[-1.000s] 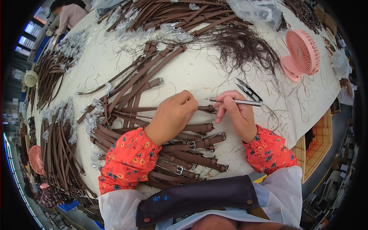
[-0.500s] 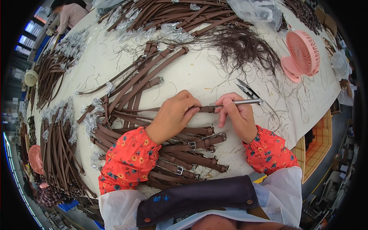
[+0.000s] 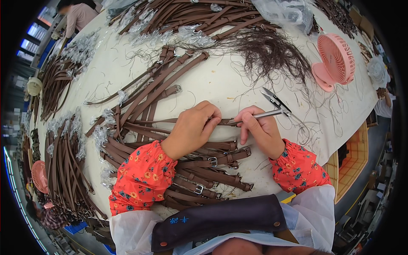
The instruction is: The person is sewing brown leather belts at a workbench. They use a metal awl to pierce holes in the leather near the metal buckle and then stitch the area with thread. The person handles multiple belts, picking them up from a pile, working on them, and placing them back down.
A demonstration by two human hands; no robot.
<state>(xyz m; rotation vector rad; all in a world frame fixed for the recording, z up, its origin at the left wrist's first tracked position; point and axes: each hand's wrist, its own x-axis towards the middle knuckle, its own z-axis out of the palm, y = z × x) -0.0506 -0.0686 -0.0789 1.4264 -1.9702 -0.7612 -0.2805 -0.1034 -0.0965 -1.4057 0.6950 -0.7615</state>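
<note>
My left hand (image 3: 195,126) is closed, thumb against fingers, around a brown strap (image 3: 225,121) near its end. My right hand (image 3: 260,126) grips a slim silver pen-like tool (image 3: 268,113), whose tip points left at the strap end between the hands; fingers hide part of that tip. Whether the tip touches the strap I cannot tell. Just beyond the right hand lie thread snips (image 3: 276,101) with dark handles and pointed blades. Under and beside my left forearm spreads a pile of brown buckled straps (image 3: 199,163).
A tangle of dark thread (image 3: 272,53) lies at the far middle of the white-covered table (image 3: 229,85). A pink fan (image 3: 333,59) stands far right. More straps with clear plastic wrap (image 3: 195,36) are heaped far and left. A person (image 3: 80,19) leans at the far left.
The silver tool has tilted more, its tip end lower and its back end shifted slightly left. The strap end between my hands shows narrower. My left hand has barely moved.
</note>
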